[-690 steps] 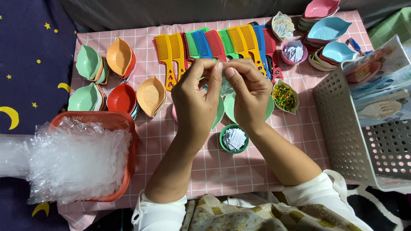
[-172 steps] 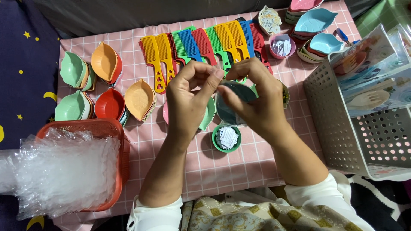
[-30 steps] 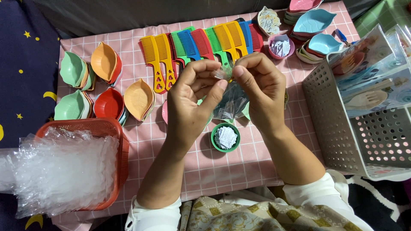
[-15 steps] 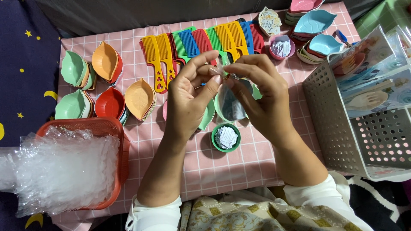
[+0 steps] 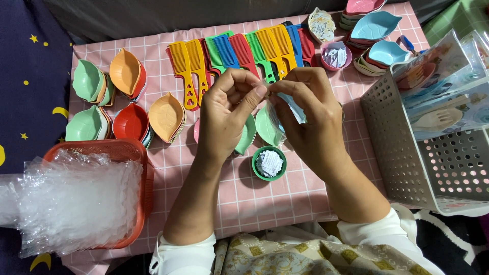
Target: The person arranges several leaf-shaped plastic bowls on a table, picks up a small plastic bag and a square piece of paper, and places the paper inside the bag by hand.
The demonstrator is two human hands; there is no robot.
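Since half a second ago both hands edged right | left hand [image 5: 229, 114] and right hand [image 5: 305, 114] pinch the clear bag [image 5: 285, 109] shut between fingertips | green cup [image 5: 269, 163] just below

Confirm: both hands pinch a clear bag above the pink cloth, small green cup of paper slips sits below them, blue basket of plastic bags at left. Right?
Not quite: the basket of plastic bags is red, not blue, as the head view shows. The rest holds: left hand and right hand pinch the clear bag above the green cup.
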